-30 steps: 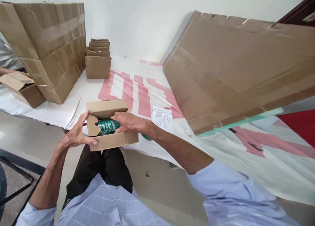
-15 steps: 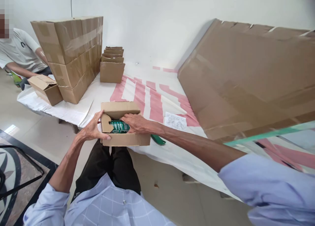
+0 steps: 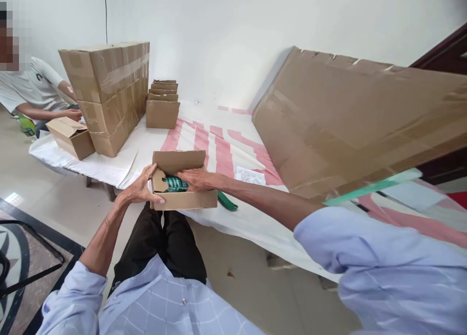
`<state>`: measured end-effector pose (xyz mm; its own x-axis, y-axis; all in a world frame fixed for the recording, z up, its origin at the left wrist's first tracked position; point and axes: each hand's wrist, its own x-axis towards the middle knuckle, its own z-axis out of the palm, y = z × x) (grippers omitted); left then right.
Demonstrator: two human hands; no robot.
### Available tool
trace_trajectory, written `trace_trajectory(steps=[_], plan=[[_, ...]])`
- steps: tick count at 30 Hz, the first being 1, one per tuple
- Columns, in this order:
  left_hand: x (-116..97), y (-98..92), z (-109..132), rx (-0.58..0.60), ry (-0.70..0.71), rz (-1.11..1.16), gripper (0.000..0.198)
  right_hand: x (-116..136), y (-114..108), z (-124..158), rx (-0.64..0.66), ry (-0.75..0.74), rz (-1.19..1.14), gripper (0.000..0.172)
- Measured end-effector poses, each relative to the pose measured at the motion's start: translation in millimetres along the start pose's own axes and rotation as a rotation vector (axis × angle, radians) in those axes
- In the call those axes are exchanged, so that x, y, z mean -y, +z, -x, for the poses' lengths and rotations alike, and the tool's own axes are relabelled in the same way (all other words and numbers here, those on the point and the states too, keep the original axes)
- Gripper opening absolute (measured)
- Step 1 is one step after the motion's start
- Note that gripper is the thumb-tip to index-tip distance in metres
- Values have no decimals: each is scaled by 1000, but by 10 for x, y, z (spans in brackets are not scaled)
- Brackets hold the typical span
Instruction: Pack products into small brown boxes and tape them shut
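Note:
An open cardboard box (image 3: 188,200) rests near the front edge of the cloth-covered table, its flaps raised. My left hand (image 3: 143,185) grips its left end, the thumb on the near wall and the fingers around the far corner. Inside lies a green packet with pale print (image 3: 175,184). My right hand (image 3: 197,179) reaches into the box from the right, closed over the packet; its thumb and part of its fingers are hidden. A green-handled tool (image 3: 227,201) lies just right of the box, partly covered by my right forearm.
Taped cartons (image 3: 109,96) stand stacked at the left, with several upright cardboard pieces (image 3: 162,114) beside them. A co-worker (image 3: 44,89) sits behind a smaller box (image 3: 71,138). A large cardboard sheet (image 3: 350,125) leans at the right. A printed paper (image 3: 251,176) lies on the table.
The view has shifted slightly, showing more at the right. Both hands stay at the box, and its far flap stands more upright. The co-worker's hand has come into sight above the smaller box.

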<state>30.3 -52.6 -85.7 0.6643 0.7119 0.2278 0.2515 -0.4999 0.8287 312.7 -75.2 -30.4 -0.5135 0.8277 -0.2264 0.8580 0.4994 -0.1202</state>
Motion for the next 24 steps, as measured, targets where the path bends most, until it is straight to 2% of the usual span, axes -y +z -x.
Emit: trace_trajectory(steps=[3, 6, 9, 15, 20, 24], plan=[[14, 1, 17, -25, 7, -17, 135, 22, 37, 60, -17, 17, 24, 44], [5, -6, 18, -44, 35, -19, 131, 35, 52, 118, -86, 42, 31, 57], [12, -16, -13, -44, 35, -5, 127, 26, -26, 155, -108, 67, -2, 69], [43, -34, -182, -25, -2, 4, 125, 23, -453, 276, -150, 78, -103, 83], [-19, -77, -291, -29, 22, -17, 133, 37, -825, 385, -172, 63, -71, 73], [-90, -106, -327, -15, 18, -16, 133, -3, -1111, 455, -201, 37, -109, 63]])
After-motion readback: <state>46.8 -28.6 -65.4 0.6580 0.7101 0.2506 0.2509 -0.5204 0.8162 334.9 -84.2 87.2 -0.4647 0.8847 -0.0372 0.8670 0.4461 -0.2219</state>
